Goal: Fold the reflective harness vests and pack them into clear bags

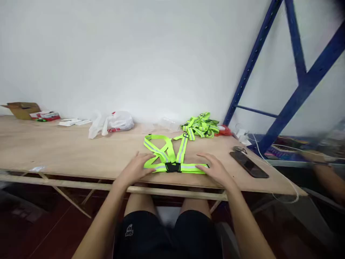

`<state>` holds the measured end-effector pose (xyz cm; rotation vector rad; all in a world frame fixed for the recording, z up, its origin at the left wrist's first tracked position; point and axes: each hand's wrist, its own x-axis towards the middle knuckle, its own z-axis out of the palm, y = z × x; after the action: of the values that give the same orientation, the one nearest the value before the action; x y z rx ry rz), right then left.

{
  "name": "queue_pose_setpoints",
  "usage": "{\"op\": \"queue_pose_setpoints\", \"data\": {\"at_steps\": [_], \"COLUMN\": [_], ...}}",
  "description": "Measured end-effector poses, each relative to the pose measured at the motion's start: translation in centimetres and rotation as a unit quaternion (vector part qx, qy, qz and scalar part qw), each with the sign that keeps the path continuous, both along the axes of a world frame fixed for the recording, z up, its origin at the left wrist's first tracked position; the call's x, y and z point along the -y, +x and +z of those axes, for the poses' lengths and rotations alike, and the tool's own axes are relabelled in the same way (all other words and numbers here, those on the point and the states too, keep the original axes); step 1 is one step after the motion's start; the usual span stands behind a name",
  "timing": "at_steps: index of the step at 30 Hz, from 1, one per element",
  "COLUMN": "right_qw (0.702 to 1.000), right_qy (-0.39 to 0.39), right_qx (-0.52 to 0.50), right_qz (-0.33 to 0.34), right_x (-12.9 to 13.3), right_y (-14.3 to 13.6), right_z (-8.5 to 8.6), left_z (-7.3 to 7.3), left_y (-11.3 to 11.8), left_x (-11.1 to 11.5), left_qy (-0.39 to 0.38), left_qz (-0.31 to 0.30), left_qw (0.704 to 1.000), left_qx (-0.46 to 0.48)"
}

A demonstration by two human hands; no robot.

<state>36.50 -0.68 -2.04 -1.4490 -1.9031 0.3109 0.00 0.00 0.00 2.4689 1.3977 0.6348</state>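
Note:
A neon yellow reflective vest (182, 148) made of straps with grey stripes lies on the table in front of me. Its black buckle (173, 167) sits at the middle of the waist strap, near the table's front edge. At the left end of that strap is my left hand (137, 167), thumb and fingers apart. My right hand (215, 169) is at the other end, also with its fingers apart and the thumb at the strap's tip. Both hands look laid at the strap rather than closed round it. Farther back is a tangled pile of similar yellow straps (201, 126).
On the wooden table (67, 151) are a phone (249, 164) with a white cable (285, 180) at right, a white plastic bag (120, 121), and a cardboard box (23, 110) far left. A blue metal frame (252, 57) rises at right. Another person's arm (327, 176) shows beyond it.

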Motion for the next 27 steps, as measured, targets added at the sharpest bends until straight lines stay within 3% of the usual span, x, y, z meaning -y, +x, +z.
{"op": "queue_pose_setpoints", "data": {"at_steps": [4, 9, 13, 19, 27], "right_qw": [0.994, 0.983, 0.976, 0.937, 0.858], "right_qy": [-0.105, -0.176, -0.163, -0.107, -0.040], "right_qx": [-0.008, -0.048, -0.135, -0.322, -0.507], "right_qz": [0.007, 0.037, 0.058, 0.078, 0.078], "right_x": [0.7, 0.5, 0.2, -0.6, -1.5], "right_y": [3.8, 4.7, 3.8, 3.7, 2.8], "right_z": [-0.2, -1.0, -1.1, -1.6, -2.6], "left_z": [0.5, 1.1, 0.9, 0.8, 0.9], "left_y": [-3.9, -5.1, -5.2, -5.8, -5.8], "left_x": [-0.4, -0.2, -0.3, -0.2, -0.3], "left_qy": [-0.075, -0.139, -0.162, -0.195, -0.194], "left_qz": [0.049, 0.072, 0.068, 0.051, -0.002], "left_qw": [0.996, 0.986, 0.983, 0.977, 0.973], "left_qx": [0.001, 0.053, 0.057, 0.067, 0.122]}}
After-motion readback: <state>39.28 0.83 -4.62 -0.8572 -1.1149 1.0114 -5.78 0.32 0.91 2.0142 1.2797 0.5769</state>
